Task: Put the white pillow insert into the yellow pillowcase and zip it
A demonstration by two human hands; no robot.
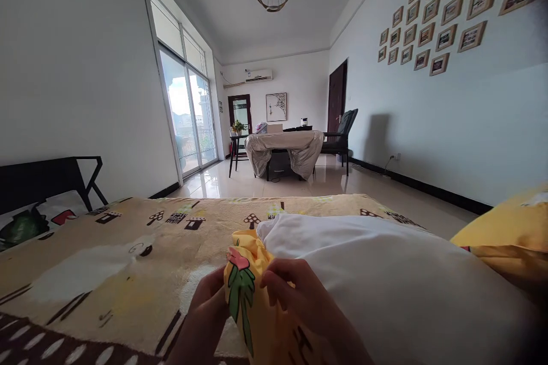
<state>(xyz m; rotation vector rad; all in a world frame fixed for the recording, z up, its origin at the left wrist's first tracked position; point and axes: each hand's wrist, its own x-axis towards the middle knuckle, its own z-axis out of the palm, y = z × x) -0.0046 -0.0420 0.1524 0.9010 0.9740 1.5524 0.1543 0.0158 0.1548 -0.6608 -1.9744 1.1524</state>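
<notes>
A yellow pillowcase with a green leaf and red flower print is bunched up in front of me. My left hand grips its left side, the fingers partly hidden behind the cloth. On its right side my right hand pinches the fabric with curled fingers. A plump white pillow lies to the right, and one corner of it touches the gathered far edge of the pillowcase. Whether that corner is inside the cloth I cannot tell. Both rest on a beige patterned blanket.
Another yellow pillow is at the right edge. A black metal bed frame stands at the left. Beyond the bed are a covered table, a black chair and a plant on a stool.
</notes>
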